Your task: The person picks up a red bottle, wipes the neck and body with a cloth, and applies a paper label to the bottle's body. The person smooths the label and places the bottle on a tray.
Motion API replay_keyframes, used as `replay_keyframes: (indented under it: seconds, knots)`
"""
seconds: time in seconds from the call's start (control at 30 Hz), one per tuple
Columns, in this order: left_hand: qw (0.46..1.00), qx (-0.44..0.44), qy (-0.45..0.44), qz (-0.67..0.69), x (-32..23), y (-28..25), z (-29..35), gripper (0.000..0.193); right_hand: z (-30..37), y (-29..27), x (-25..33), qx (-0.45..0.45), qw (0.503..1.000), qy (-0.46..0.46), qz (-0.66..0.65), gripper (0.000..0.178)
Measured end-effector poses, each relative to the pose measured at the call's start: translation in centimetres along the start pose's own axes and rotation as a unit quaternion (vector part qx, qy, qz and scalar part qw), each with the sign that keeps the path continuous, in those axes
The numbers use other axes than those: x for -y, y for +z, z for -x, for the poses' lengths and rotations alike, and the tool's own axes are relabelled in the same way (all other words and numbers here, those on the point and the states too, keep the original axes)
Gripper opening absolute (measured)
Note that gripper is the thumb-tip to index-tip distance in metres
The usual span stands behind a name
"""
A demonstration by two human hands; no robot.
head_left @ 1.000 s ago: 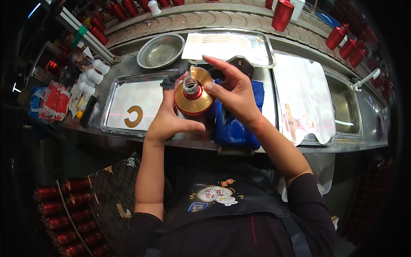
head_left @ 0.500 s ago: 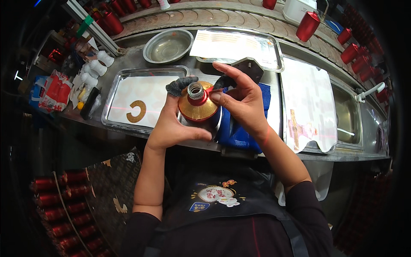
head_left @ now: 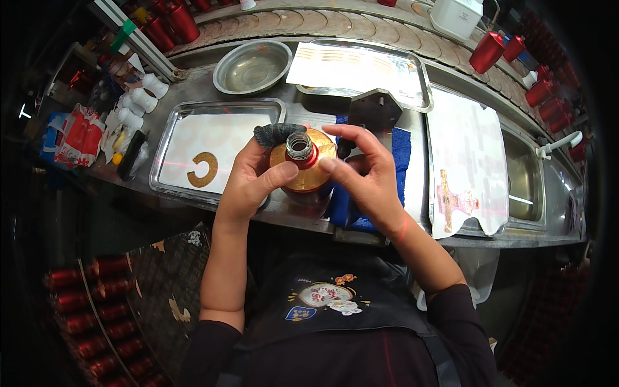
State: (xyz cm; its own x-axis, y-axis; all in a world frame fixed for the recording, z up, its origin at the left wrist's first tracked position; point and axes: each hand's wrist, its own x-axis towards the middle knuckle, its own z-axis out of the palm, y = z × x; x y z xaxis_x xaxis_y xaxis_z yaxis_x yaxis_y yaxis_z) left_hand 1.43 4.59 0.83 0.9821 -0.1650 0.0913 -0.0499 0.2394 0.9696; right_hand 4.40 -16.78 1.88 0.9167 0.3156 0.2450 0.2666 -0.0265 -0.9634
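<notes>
A red bottle (head_left: 300,140) with an uncapped, threaded clear neck is held upright in front of me. Around the neck, a gold label (head_left: 322,142) covers its sloping shoulder. My left hand (head_left: 248,184) is closed around the bottle's left side, thumb on the gold shoulder, with dark knitted covers over its fingers behind the neck. At the right side, my right hand (head_left: 374,184) presses its thumb on the label's edge while its index finger curves over the far rim. Its other fingers are partly hidden. A gold C-shaped label (head_left: 202,169) lies on a white sheet in the left tray (head_left: 155,161).
Behind the hands are a metal bowl (head_left: 252,67) and a tray (head_left: 423,90) with a label sheet. A dark metal bracket (head_left: 376,111) and blue cloth (head_left: 400,158) sit by my right hand. Further right are a white sheet (head_left: 467,148) and a sink (head_left: 523,171). A conveyor (head_left: 309,29) carries red bottles.
My left thumb has moved up onto the gold shoulder. The right fingers have come down along the label's right side. Red bottles on the conveyor have shifted right.
</notes>
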Motion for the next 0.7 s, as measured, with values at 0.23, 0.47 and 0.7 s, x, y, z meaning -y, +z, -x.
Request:
replay_keyframes:
  seconds: [0.23,0.47,0.7]
  knots:
    - [0.999,-0.013,-0.002,-0.038,-1.3,1.5,-0.2,0.062,-1.8,-0.9,0.2,0.077,0.966,0.145,-0.201,0.038]
    - [0.998,-0.063,0.010,-0.011,-1.2,2.7,-0.3,0.053,-2.7,-0.7,0.1,0.073,0.951,0.197,-0.226,0.032]
    - [0.997,-0.070,0.019,-0.019,-1.3,3.4,-0.2,0.055,-2.5,-0.4,-0.2,0.091,0.956,0.151,-0.235,0.025]
